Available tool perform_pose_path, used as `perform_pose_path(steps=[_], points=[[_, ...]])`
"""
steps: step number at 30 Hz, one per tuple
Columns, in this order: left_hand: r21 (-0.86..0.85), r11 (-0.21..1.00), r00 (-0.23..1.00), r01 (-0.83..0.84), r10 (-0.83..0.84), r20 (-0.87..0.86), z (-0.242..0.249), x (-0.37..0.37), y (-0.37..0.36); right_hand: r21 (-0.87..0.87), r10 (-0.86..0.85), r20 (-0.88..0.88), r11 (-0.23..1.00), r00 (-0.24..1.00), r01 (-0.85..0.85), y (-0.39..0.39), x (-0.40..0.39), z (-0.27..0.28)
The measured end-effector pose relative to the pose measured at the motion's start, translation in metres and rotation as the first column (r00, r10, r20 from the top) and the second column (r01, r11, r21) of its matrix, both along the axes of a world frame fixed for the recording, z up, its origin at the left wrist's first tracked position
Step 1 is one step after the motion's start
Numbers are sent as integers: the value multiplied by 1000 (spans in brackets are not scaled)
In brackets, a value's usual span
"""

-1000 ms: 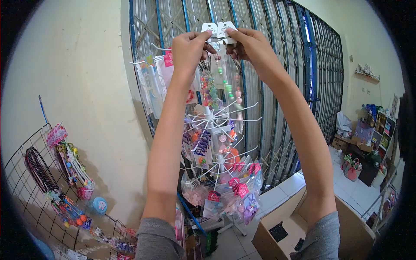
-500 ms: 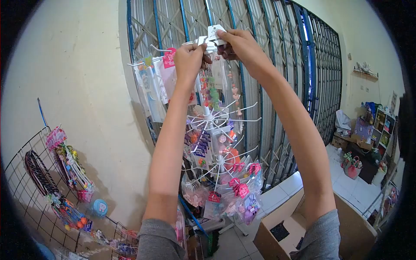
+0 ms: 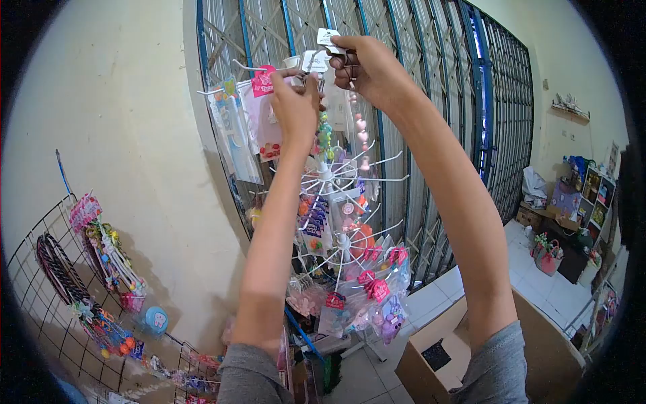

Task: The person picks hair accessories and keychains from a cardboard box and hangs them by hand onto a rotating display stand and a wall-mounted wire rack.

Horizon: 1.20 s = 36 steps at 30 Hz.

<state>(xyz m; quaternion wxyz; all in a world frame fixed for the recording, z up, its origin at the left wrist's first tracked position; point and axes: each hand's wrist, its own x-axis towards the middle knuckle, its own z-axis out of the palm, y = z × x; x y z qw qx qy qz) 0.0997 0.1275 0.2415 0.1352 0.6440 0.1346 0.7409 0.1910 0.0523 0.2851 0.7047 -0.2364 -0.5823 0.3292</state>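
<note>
At the top of the white wire display rack, my left hand has its fingers curled at a white card. A string of green and yellow beads hangs just below that hand. My right hand is higher and to the right, pinching another white card. From the right hand's side hangs a strand of pink beads, some heart-shaped. The cards' attachment to the rack is hidden behind my fingers.
Bagged trinkets crowd the lower rack hooks. A flat packet hangs at the upper left. Beside the wall, a black wire grid carries hair bands. An open cardboard box stands below right, before a folding metal gate.
My right hand has risen slightly with its card, which is now apart from the card by my left hand. The pink bead strand shows more clearly, and the left fingers have loosened somewhat.
</note>
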Motion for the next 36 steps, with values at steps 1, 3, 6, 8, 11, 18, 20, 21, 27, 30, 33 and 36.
perform_pose_path(steps=[1,3,6,8,11,18,20,21,27,30,33,36], points=[[37,999,999,-27,26,32,-7,0,-4,-1,-1,-3,1000,1000,1,1,2,0],[-19,986,986,-165,165,1,-21,0,-5,-17,208,-34,978,977,-209,5,5,1],[144,935,946,-323,322,33,-39,2,-10,-65,353,-81,931,932,-358,1,6,1],[187,925,944,-331,326,58,-41,5,-12,-67,359,-70,929,931,-364,2,7,2],[209,930,953,-302,293,76,-42,3,-13,1,183,-5,983,983,-183,1,0,-1],[159,958,967,-238,250,-57,-42,-5,-20,180,-156,133,975,979,131,1,-10,-1],[138,962,966,-235,247,-80,-40,-7,-16,181,-161,136,974,978,135,5,-13,0],[115,967,966,-225,237,-104,-41,-8,-13,179,-171,138,973,976,145,8,-14,-1],[162,966,971,-202,176,161,-60,-8,-13,114,-285,253,958,924,264,30,-13,-10],[27,989,981,-143,146,-127,-88,-8,-31,142,-362,300,932,883,334,53,-9,-14],[-155,979,618,-135,-39,-785,-116,-11,-64,171,-465,361,885,808,433,56,6,-22],[-198,968,359,-155,-132,-924,-125,7,-110,233,-496,279,865,822,444,6,40,-55]])
